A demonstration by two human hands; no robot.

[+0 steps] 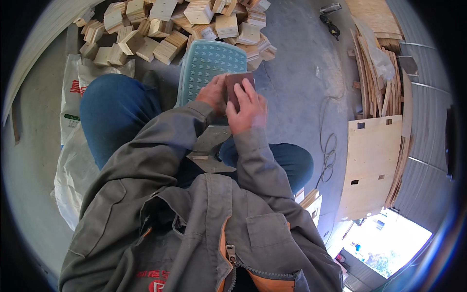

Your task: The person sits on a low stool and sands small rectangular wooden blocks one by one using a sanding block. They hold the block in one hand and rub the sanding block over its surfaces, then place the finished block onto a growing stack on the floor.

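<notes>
A reddish-brown, flat rectangular block is held between my two hands, over the near right edge of a light blue plastic stool with a patterned top. My left hand is closed around the block's left side, its fingertips partly hidden. From the right, my right hand grips the block, with fingers lying across its upper face and the thumb at its near edge. A pale wooden piece shows between my legs, partly covered by my sleeves.
Many plywood blocks lie heaped beyond the stool. White plastic sacks lie left of my leg. At right, a cable coils on the floor near leaning plywood sheets. A power tool lies far right.
</notes>
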